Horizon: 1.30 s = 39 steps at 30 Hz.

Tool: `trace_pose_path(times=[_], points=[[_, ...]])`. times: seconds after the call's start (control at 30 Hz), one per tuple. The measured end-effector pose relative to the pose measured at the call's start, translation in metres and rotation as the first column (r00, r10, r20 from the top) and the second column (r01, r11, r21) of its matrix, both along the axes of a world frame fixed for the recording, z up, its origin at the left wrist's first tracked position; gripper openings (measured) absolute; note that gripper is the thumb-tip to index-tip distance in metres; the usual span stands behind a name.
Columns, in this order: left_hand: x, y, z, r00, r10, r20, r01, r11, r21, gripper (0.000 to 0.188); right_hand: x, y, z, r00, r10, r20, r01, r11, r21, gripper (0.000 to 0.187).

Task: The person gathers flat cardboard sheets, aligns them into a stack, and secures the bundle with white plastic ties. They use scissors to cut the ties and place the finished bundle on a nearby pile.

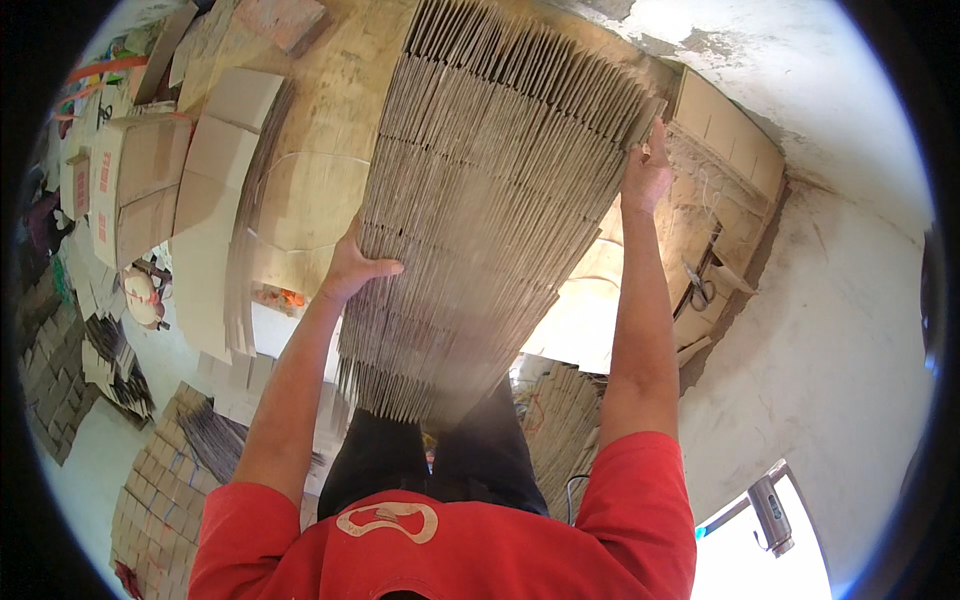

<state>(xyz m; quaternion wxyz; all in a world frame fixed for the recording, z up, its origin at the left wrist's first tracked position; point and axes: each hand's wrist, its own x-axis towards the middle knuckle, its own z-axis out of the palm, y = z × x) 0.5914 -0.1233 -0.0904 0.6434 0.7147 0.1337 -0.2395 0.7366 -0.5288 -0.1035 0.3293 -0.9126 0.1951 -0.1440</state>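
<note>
A large stack of flattened cardboard pieces [480, 190] stands on edge in front of me, its many thin brown edges packed side by side. My left hand [358, 262] grips its left side, the thumb laid over the edges and the other fingers hidden behind the stack. At the upper right side, my right hand [647, 175] is closed against the end piece, fingers pointing up. The near end of the stack reaches over my dark trousers [480, 450].
A wooden tabletop [325, 120] lies under the stack. Scissors [699, 287] rest at its right side, near the wall [830, 280]. Folded cardboard sheets [222, 190] and a carton [150, 180] stand to the left. Tied cardboard bundles [165, 490] sit on the floor at lower left.
</note>
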Motion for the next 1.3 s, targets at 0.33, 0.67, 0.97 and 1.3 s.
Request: trace_pose_path(times=[0.33,0.67,0.97,1.3], points=[[-0.002,0.003,-0.003,0.998,0.021,-0.064,-0.022,0.999,-0.026,0.119,0.005,0.006,0.0,0.994,0.063,-0.093,-0.069,0.995,-0.07,0.03],[-0.002,0.002,-0.003,0.999,0.009,-0.043,-0.01,1.0,-0.013,0.117,0.006,0.017,0.018,0.974,0.001,-0.229,-0.005,1.0,-0.018,0.038],[0.0,-0.001,0.002,0.997,0.011,-0.078,-0.013,1.0,-0.02,0.118,0.009,0.018,0.002,0.99,0.126,-0.068,-0.135,0.98,-0.149,0.032],[0.0,0.0,0.0,0.997,0.03,-0.071,-0.033,0.999,-0.04,0.118,0.012,0.03,0.003,0.991,0.106,-0.08,-0.114,0.989,-0.098,0.042]])
